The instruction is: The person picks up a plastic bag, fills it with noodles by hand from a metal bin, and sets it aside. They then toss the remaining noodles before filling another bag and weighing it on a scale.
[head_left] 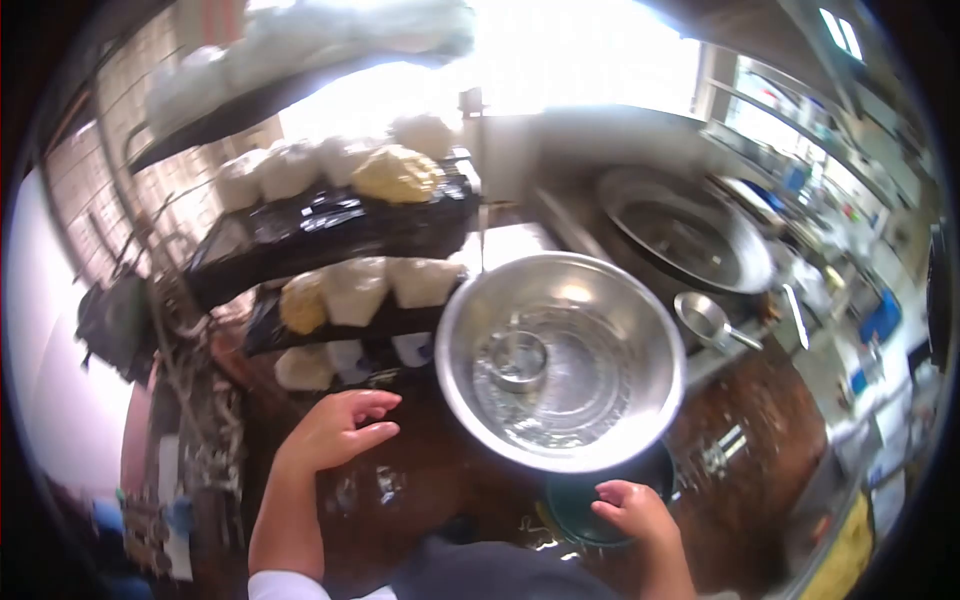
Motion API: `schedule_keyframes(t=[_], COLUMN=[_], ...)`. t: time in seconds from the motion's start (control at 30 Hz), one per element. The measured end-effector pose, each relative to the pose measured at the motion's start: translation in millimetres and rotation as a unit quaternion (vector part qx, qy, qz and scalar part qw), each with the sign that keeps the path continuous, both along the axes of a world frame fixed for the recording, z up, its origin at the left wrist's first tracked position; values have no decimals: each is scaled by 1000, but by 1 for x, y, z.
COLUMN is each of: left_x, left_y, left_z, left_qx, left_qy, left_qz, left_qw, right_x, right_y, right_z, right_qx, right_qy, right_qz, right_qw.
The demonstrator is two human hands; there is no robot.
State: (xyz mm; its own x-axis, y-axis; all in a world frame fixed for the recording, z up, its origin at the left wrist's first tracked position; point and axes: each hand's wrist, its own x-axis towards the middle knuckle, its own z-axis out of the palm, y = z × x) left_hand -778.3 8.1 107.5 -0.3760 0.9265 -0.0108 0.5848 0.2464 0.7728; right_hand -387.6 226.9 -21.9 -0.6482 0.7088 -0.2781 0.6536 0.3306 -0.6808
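Observation:
A large steel basin (650, 345) stands in front of me with clear liquid in it, probably water. Inside it, left of the middle, sits a small round metal cup or bowl (518, 361). My left hand (345, 432) hovers to the left of the basin, thumb and fingers apart, with nothing in it. Below the basin's lower right rim is my right hand (637, 510), fingers loosely bent and holding nothing. It is over the edge of a dark green tub (580, 518), which the basin partly hides.
Shelves on the left carry several clear bags of white and yellow food (398, 174). A large wok (690, 235) sits at the back right, with a metal ladle or strainer (705, 318) in front of it. The reddish-brown floor (770, 420) looks wet.

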Motion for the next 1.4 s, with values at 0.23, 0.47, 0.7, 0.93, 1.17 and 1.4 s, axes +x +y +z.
schedule_keyframes(t=[0.23, 0.47, 0.7, 0.93, 1.17, 1.4], left_x=[-15, -16, -46, -70, -20, 44], left_y=[62, 116, 107, -12, -128, -141], left_z=[-23, -40, -40, -2, 22, 38], left_qx=[13, 18, 47, 26, 51, 41], left_qy=[-46, -29, 56, 74, 32, 18], left_qz=[-64, -182, -200, 7, 221, 250], left_qw=[997, 983, 977, 997, 974, 967], right_x=[37, 46, 21, -49, -83, -34], right_y=[-21, -59, -56, -19, -3, -21], right_z=[-9, 0, -18, -31, -4, -25], right_qx=[-39, -37, -39, -21, 16, -35], right_qy=[-31, -58, 7, 35, 57, 20], right_qz=[-109, -184, -176, 16, 158, 174], right_qw=[993, 980, 984, 999, 986, 984])
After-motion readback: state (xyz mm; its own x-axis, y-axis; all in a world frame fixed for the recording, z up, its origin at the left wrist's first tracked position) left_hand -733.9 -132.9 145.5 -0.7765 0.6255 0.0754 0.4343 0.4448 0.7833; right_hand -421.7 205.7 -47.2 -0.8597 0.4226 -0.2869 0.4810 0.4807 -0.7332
